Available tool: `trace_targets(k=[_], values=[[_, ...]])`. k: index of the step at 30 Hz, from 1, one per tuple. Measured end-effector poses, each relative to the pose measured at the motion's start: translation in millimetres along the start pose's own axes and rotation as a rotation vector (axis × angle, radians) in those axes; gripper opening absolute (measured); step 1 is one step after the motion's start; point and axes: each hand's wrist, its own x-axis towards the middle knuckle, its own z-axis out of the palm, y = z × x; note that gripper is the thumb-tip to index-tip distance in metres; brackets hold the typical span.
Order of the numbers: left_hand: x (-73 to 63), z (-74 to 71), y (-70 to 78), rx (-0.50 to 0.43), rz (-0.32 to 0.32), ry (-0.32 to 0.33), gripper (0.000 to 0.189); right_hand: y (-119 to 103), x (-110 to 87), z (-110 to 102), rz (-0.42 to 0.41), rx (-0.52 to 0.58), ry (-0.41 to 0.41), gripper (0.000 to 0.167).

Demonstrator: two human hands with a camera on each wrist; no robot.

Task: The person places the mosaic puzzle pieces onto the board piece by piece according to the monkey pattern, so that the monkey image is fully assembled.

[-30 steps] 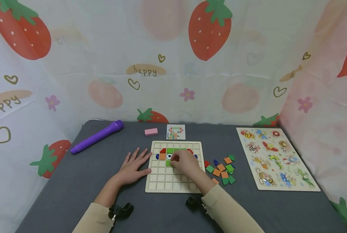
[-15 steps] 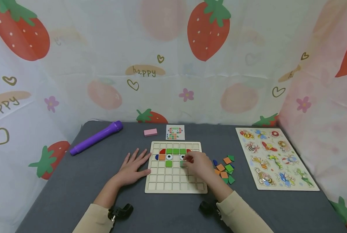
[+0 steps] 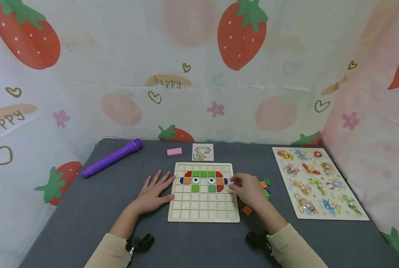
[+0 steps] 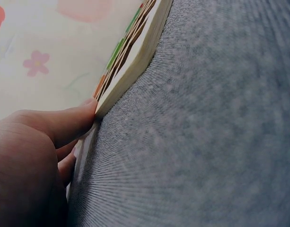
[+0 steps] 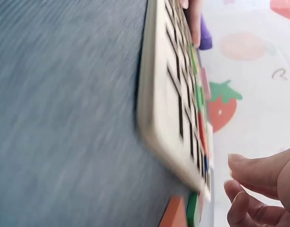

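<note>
A pale wooden grid board (image 3: 204, 214) lies on the dark table, with coloured tiles set in its upper rows. They include green squares (image 3: 203, 174), round eye tiles (image 3: 211, 181) and red curved pieces (image 3: 220, 188). My left hand (image 3: 152, 195) lies flat with fingers spread, its thumb touching the board's left edge. Just off the right edge, my right hand (image 3: 249, 189) hovers with loosely bent fingers. In the right wrist view, its thumb (image 5: 258, 168) and fingertips show no tile between them. Beneath and beside that hand are loose tiles (image 3: 247, 210), partly hidden.
Behind the board lie a small pattern card (image 3: 203, 152) and a pink block (image 3: 174, 152). A purple microphone-shaped stick (image 3: 112, 158) is at the back left. On the right rests a board of insect pictures (image 3: 319, 182). A patterned curtain surrounds the table.
My right hand has moved right across the board and past its right edge, uncovering the red and blue pieces there. The left hand stays in place.
</note>
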Motion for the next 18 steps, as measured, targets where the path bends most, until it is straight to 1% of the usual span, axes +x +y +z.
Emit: trace_targets(k=[3, 7, 12, 18], values=[[-0.3, -1.1, 0.4, 0.003, -0.002, 0.001, 0.076, 8, -1.3, -2, 0.001, -0.022, 0.005, 0.020], [-1.1, -2.1, 1.6, 0.003, -0.002, 0.002, 0.076, 15, -3.7, -4, 0.003, -0.051, -0.013, 0.023], [-0.7, -2.1, 1.7, 0.006, -0.004, -0.001, 0.076, 20, -4.6, -4, 0.020, -0.051, -0.039, 0.027], [0.4, -0.8, 0.2, 0.011, -0.008, -0.008, 0.076, 23, -4.5, -6, 0.051, -0.064, -0.046, 0.024]])
